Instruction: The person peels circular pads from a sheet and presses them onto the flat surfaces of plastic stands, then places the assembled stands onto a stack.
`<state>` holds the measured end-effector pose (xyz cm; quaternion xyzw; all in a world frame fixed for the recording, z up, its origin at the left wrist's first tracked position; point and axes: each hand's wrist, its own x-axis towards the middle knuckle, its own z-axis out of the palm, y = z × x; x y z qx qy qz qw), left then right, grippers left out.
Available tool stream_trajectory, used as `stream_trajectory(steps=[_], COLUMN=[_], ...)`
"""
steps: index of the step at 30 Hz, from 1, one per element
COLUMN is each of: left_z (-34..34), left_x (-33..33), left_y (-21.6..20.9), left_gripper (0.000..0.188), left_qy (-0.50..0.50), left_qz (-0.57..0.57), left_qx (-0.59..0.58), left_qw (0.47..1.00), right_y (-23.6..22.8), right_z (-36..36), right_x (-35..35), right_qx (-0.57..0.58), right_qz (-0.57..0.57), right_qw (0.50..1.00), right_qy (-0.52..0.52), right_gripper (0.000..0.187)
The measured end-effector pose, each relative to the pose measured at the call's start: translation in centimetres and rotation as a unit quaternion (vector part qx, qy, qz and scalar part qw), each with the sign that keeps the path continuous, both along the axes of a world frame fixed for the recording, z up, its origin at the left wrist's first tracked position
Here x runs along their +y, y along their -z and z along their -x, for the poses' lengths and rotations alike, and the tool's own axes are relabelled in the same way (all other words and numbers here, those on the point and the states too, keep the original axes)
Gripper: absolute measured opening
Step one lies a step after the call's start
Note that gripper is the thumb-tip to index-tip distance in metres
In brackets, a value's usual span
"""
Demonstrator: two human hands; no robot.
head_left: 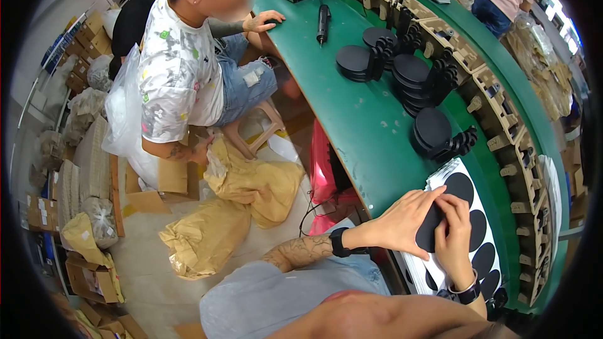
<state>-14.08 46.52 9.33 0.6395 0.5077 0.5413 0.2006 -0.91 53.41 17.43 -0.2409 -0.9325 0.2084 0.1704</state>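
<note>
Your left hand (402,223) lies flat, fingers spread, pinning the white sheet (455,263) at the bench's (352,119) near edge, while your right hand's (453,238) fingertips pinch narrowly at a black disc (430,229), apparently peeling it.

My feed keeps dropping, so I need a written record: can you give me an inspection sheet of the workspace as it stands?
Surface: green curved workbench top, bare in the middle.
Job's things: white backing sheet of black oval adhesive pads at the near edge; both hands on one black oval pad.
Clutter: stacks of round black disc stands further along; row of brown moulded pulp trays on the far side.
Grips: left hand flat on the pad; right hand pinching its edge with its fingertips.
Cables: black electric screwdriver with a cord running up.
Surroundings: seated person in a white spattered shirt; tan paper bags on the floor; cardboard boxes at left.
</note>
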Motion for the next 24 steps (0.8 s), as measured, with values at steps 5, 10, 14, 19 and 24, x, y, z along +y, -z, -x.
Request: stream_trajectory(steps=[5, 10, 14, 19, 24], left_z=[0.7, 0.2, -0.6, -0.6, 0.7], left_x=[-0.7, -0.5, -0.3, -0.4, -0.8], left_y=[-0.3, -0.3, -0.1, -0.5, -1.2], left_gripper=[0.121, 0.123, 0.11, 0.095, 0.105], left_qy=[0.004, 0.013, -0.011, 0.03, 0.11], left_qz=[0.041, 0.064, 0.071, 0.069, 0.094], left_qx=[-0.011, 0.014, 0.024, 0.118, 0.158], left_qw=[0.999, 0.998, 0.997, 0.99, 0.977], right_y=[0.3, 0.8, 1.9, 3.6, 5.0], right_z=[0.5, -0.2, -1.6, -3.4, -4.6], right_x=[0.3, 0.3, 1.4, 2.8, 3.7], right_qx=[-0.019, -0.026, -0.003, 0.227, 0.446], right_qz=[-0.056, -0.023, -0.032, 0.015, 0.146], right_qw=[0.998, 0.999, 0.998, 0.973, 0.872], right_qy=[-0.032, -0.016, -0.046, -0.032, 0.139], right_gripper=[0.044, 0.05, 0.055, 0.03, 0.011])
